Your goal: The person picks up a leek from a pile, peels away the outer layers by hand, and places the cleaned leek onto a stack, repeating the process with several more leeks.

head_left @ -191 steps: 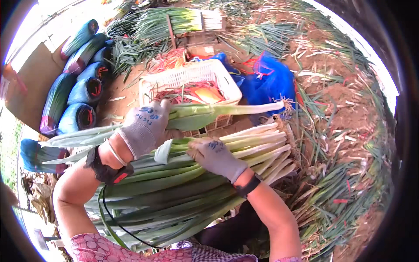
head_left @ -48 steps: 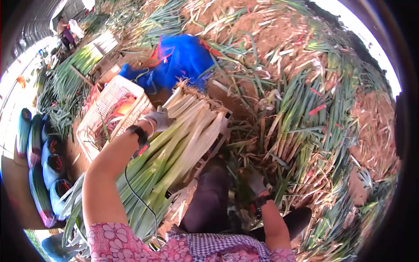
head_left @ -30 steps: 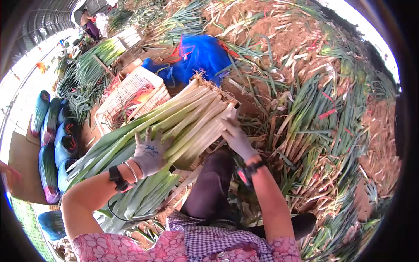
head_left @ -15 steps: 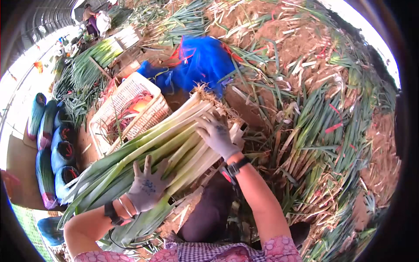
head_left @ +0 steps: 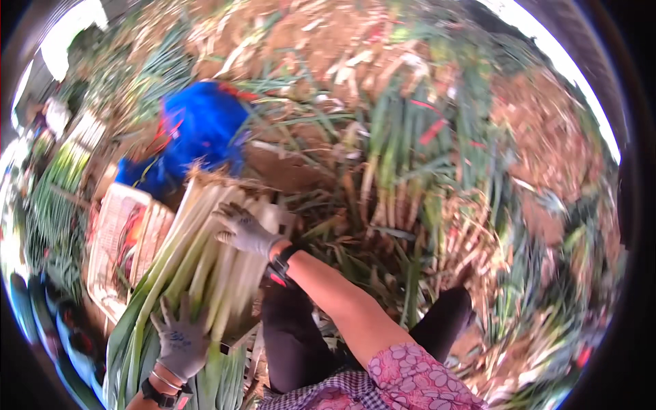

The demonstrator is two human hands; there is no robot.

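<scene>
A thick pile of leeks (head_left: 193, 251) lies before me, white stalks and roots at the far end, green leaves toward me. My left hand (head_left: 181, 339), in a grey glove, rests on the pile where the stalks turn green, its fingers spread. Farther up, my right hand (head_left: 247, 231), gloved alike, lies across the white stalks near the roots, fingers apart. Neither hand is closed around a stalk. What supports the pile is mostly hidden beneath it.
A pale plastic basket (head_left: 109, 263) with red ties stands left of the pile. Beyond it lies blue netting (head_left: 201, 123). Blue-wrapped bundles (head_left: 65, 335) sit at the lower left. Loose leeks (head_left: 396, 157) and trimmings cover the ground to the right.
My view has turned right, so the pile, basket and netting now appear farther left. Both hands stay on the leeks, fingers spread.
</scene>
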